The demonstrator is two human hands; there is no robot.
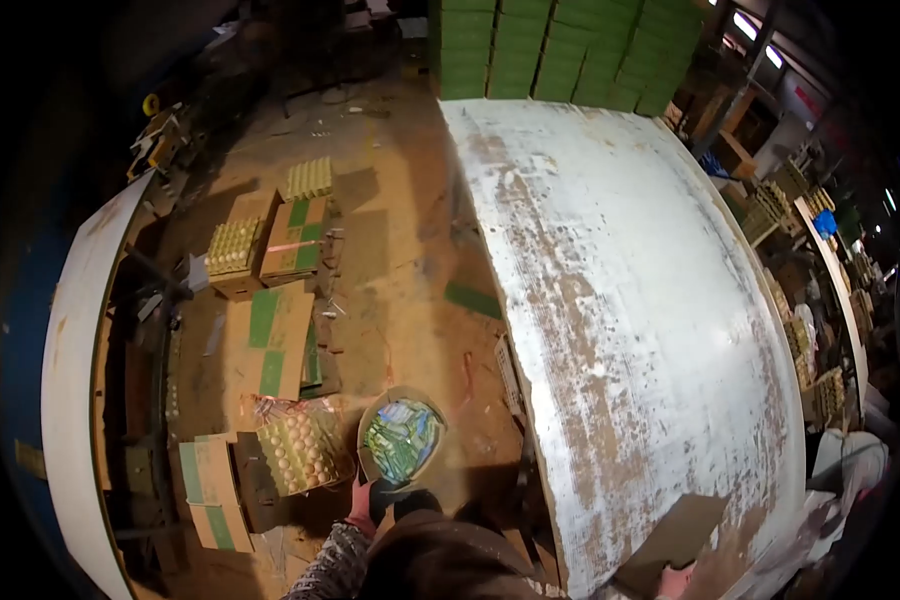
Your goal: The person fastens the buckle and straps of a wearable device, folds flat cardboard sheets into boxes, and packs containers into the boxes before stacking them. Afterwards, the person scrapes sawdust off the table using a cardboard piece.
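Note:
My left hand (361,513) is low in the view, beside a round tub (367,462) filled with green and blue plastic packets (402,440). A dark shape covers its fingertips, so their grip is hidden. At the bottom right, my right hand (676,581) is closed on the near edge of a flat brown piece of cardboard (682,530). The cardboard lies over the near end of a long white worktable (660,300) with worn brown patches.
Green boxes (570,50) are stacked at the table's far end. On the floor at left are egg trays (300,452), cardboard boxes (210,495) and flattened cartons (278,335). Another white table (85,330) stands far left; a shelf with trays (820,395) is at right.

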